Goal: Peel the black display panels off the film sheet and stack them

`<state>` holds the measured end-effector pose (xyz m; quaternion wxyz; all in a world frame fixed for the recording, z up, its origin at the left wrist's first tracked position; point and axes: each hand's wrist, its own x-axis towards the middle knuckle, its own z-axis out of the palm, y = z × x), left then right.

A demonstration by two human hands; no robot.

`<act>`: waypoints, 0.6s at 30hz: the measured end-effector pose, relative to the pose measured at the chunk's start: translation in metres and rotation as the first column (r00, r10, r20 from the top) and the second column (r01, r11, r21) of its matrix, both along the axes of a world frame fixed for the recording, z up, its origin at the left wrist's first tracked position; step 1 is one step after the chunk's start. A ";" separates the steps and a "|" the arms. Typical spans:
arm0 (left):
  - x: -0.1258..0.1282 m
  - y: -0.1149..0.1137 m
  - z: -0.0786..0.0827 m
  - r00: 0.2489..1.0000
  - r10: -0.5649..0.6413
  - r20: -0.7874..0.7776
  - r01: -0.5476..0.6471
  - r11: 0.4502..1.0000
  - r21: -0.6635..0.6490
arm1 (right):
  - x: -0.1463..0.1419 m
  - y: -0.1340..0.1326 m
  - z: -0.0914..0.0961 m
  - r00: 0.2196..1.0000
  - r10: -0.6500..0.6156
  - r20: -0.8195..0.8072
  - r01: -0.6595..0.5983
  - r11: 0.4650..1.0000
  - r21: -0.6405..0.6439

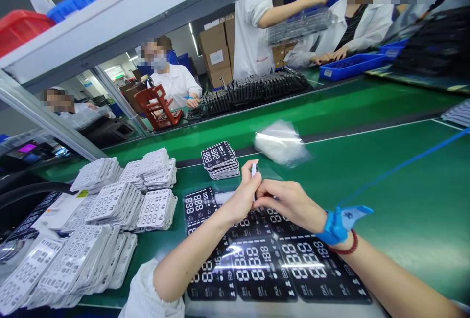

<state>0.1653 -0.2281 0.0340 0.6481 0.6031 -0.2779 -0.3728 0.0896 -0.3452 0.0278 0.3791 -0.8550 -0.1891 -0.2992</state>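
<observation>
My left hand is closed on a thin panel, seen nearly edge-on with a white strip showing. My right hand, with a blue strap at the wrist, is pinched against the panel's lower part; its fingertips are partly hidden. Under both hands lies a sheet of black display films printed with white digits, under a glossy clear layer. Just beyond my left hand stands a small stack of black-faced display panels with white edges.
Several stacks of white digit panels fill the left side. A crumpled clear plastic bag lies ahead on the green table. A blue cord runs rightward from my wrist. Across the line, co-workers in white sit near black parts and a blue tray.
</observation>
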 end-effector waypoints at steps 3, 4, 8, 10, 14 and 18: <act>0.001 0.001 0.002 1.000 -0.023 0.012 0.023 0.999 0.047 | 0.002 -0.001 -0.001 1.000 0.009 0.008 -0.010 0.998 0.063; 0.001 0.001 0.004 1.000 -0.030 0.004 0.030 0.998 0.064 | 0.002 -0.001 -0.002 1.000 0.010 0.003 -0.011 0.997 0.082; -0.004 0.000 0.010 0.997 -0.059 -0.055 0.063 0.995 0.082 | 0.002 -0.002 -0.002 0.998 0.029 -0.052 -0.021 0.988 0.153; -0.006 -0.001 0.012 0.990 -0.088 -0.109 0.097 0.992 0.078 | 0.001 -0.002 -0.001 0.994 0.056 -0.099 -0.035 0.979 0.202; -0.004 0.001 0.017 0.976 -0.086 -0.200 0.105 0.991 0.086 | 0.002 -0.001 0.000 0.987 0.052 -0.152 -0.014 0.971 0.240; 0.013 0.014 0.033 0.957 0.018 -0.290 -0.031 0.999 -0.041 | 0.012 -0.010 -0.008 0.971 -0.067 -0.231 0.161 0.896 0.414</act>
